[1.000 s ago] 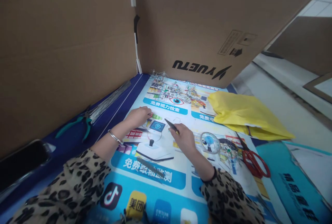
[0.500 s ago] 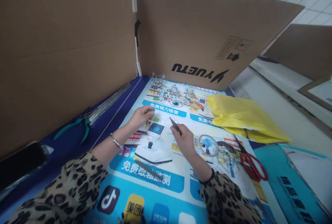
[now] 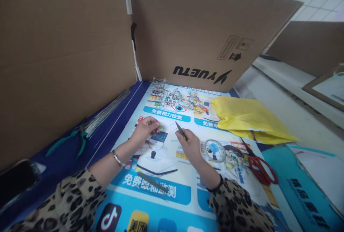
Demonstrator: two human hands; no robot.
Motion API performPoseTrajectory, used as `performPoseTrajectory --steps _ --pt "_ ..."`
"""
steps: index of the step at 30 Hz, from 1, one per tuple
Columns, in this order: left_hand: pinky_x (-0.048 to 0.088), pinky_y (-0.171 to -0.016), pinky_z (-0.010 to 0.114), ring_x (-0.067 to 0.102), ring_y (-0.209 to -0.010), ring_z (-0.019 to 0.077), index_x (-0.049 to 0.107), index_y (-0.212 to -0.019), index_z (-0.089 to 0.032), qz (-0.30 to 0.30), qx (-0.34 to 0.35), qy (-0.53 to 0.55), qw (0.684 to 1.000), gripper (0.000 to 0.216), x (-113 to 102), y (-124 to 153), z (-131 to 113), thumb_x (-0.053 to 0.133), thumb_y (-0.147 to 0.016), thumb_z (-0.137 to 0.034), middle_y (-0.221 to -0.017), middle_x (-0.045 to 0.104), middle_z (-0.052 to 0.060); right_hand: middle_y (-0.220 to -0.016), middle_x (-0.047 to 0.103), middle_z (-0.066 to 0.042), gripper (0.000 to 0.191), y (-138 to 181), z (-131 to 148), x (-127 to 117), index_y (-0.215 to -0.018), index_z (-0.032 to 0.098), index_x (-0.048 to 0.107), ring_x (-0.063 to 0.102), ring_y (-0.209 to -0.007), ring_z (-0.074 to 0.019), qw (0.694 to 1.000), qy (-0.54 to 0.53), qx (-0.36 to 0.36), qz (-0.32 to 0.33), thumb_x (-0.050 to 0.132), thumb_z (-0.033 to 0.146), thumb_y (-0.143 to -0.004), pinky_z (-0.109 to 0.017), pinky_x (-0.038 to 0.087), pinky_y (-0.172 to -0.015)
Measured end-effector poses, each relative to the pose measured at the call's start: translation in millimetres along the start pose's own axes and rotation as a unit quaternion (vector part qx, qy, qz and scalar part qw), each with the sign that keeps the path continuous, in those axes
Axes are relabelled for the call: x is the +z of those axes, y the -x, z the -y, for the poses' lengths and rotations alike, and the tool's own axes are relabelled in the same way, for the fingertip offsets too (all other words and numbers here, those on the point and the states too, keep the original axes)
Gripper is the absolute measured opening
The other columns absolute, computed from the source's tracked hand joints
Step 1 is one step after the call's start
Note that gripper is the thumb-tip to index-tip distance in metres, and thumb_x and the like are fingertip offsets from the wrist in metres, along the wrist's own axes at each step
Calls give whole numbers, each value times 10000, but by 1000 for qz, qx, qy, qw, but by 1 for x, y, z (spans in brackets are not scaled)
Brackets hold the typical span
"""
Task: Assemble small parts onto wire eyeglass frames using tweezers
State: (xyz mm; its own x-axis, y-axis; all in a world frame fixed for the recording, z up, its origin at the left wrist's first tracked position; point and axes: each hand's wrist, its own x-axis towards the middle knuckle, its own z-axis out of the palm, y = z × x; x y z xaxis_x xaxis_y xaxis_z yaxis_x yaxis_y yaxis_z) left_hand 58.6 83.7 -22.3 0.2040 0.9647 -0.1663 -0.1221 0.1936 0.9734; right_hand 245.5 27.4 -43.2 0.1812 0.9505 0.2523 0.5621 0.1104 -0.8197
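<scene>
My left hand (image 3: pixel 145 130) hovers over a printed poster (image 3: pixel 172 185) spread on the table, its fingers pinched together on something thin that I cannot make out, perhaps a wire. My right hand (image 3: pixel 189 143) is closed round small dark pliers (image 3: pixel 181 130) whose tip points up and left toward the left hand. A gap of a few centimetres separates the two hands. Both sleeves are leopard print, and a silver bangle sits on my left wrist.
Green-handled pliers (image 3: pixel 70 139) and a bundle of thin wires (image 3: pixel 107 112) lie at left beside a cardboard wall (image 3: pixel 64 49). A yellow bag (image 3: pixel 247 119), red scissors (image 3: pixel 259 167) and a round clear disc (image 3: pixel 215 150) lie at right. A dark phone (image 3: pixel 14 181) rests at far left.
My left hand has lifted slightly off the poster and its fingers have pinched closer. The right hand has raised the pliers tip a little. The view has shifted slightly to the right.
</scene>
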Motion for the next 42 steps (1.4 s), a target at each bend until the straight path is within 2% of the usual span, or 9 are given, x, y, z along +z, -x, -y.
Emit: performPoseTrajectory --steps 7,12,18,20,25,29,32,42 --pt "354 -438 198 445 -430 81 599 -728 -163 -38 81 -121 989 178 -2 -3 4 604 -703 -339 -501 496 -47 -740 605 -13 259 0 -2 1 -825 186 644 521 -665 -141 1000 -4 7 -5 522 412 -789 -244 403 -625" --pt "363 -440 210 451 -421 99 589 -753 -179 -29 90 -117 989 182 -3 -5 9 567 -735 -359 -465 481 -53 -725 602 -14 278 0 -2 0 -834 188 640 526 -660 -145 1000 -5 15 -5 518 432 -783 -247 416 -615" --pt "368 -460 215 455 -453 90 619 -763 -186 -40 146 -193 969 176 -4 -6 13 557 -747 -349 -595 557 -25 -734 611 -18 286 1 -1 0 -824 185 638 527 -653 -144 999 -26 24 -10 523 442 -772 -242 416 -598" --pt "356 -441 210 450 -444 87 610 -770 -186 -38 138 -187 972 171 -3 -4 12 556 -750 -348 -585 554 -28 -730 607 -15 275 0 0 -1 -818 184 639 519 -650 -140 999 -31 25 -6 534 433 -765 -238 408 -595" --pt "330 -396 192 425 -367 86 548 -751 -183 -60 80 -94 991 184 4 2 7 581 -737 -363 -412 476 -66 -628 539 17 250 0 8 -3 -760 176 619 462 -592 -115 995 -78 57 1 543 414 -750 -223 383 -560" --pt "414 -441 206 506 -412 102 529 -730 -177 -44 24 -26 998 241 12 9 6 639 -686 -387 -468 556 -38 -591 506 28 271 3 13 1 -752 172 611 435 -561 -103 988 -138 69 16 539 434 -750 -215 369 -528" --pt "425 -453 202 519 -426 97 518 -723 -172 -11 -6 13 1000 256 18 16 8 652 -679 -386 -495 579 -27 -599 521 20 294 5 15 4 -776 170 627 450 -573 -110 988 -138 69 20 546 451 -746 -223 381 -543" --pt "455 -531 204 556 -517 93 517 -744 -167 44 -24 63 997 222 31 32 8 650 -709 -341 -562 608 -12 -593 515 23 293 2 11 2 -766 167 620 445 -568 -112 984 -155 86 -17 545 450 -752 -226 379 -539"
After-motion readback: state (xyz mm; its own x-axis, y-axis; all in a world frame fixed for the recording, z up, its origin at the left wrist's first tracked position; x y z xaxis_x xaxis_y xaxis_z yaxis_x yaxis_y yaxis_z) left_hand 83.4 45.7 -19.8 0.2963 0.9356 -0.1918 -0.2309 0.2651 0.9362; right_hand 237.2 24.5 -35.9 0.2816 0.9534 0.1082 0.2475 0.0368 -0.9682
